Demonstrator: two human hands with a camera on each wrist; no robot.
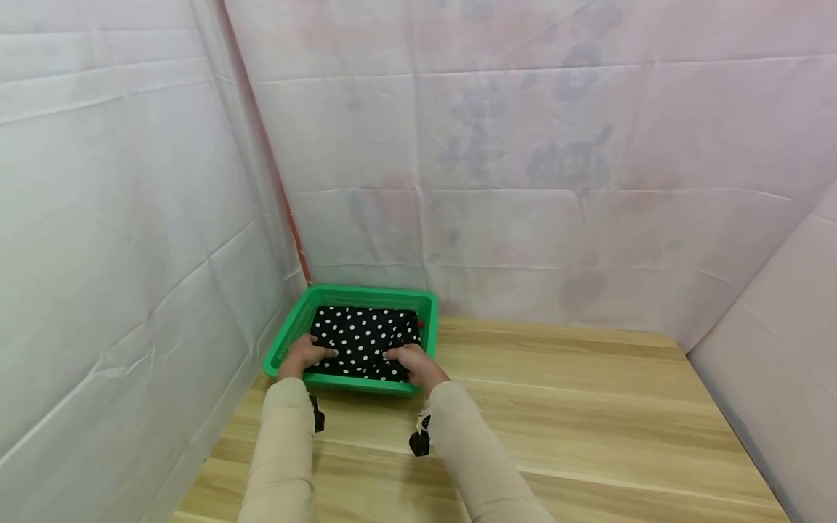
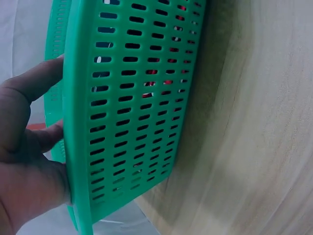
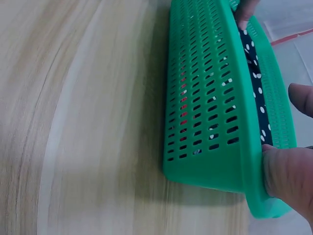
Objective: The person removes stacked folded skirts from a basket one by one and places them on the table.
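Observation:
A folded black cloth with white polka dots (image 1: 363, 330) lies inside a green plastic basket (image 1: 366, 383). In the head view my left hand (image 1: 307, 354) rests at the cloth's left front corner, its thumb stretched over the top. My right hand (image 1: 418, 363) is at the right front part, thumb touching the fabric. The right wrist view shows my right thumb (image 3: 288, 169) against the cloth's edge just inside the rim, with a finger raised apart from it. In the left wrist view my left fingers (image 2: 36, 81) extend behind the basket's rim, which hides their tips.
Something red (image 1: 421, 325) peeks out at the cloth's right edge, and red and white bits show through the basket's slots. The basket stands on a wooden table (image 1: 575, 407), close against white sheet walls (image 1: 366, 240) at the back left.

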